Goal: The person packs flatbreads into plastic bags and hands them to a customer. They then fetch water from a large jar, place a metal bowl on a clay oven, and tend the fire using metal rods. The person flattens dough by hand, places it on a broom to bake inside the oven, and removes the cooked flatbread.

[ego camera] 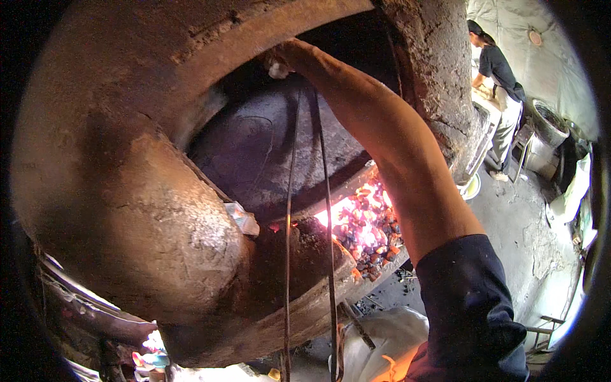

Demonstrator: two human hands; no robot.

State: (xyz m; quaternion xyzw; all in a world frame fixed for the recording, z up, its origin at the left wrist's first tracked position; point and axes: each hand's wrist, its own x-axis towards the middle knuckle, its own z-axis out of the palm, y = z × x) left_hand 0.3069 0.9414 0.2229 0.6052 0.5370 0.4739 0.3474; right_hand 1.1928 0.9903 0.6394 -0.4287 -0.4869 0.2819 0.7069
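Observation:
My right hand (285, 53) reaches deep into the mouth of a large clay oven (167, 229), near the upper edge of the opening. Its fingers are mostly in shadow and seem closed around a small white lump (278, 71); whether this is cloth or dough I cannot tell. Under my forearm glows a bed of burning coals (365, 229). Inside the oven a dark, smooth curved wall (248, 138) shows. Two long thin metal rods (288, 248) run from the bottom of the view up across the opening. My left hand is out of view.
A crumpled whitish packet (242, 218) lies on the oven's lip. Below the coals are a pale sack (394, 329) and a wooden stick (358, 324). At the upper right a person (501, 81) bends over a work table, near a large barrel (549, 129).

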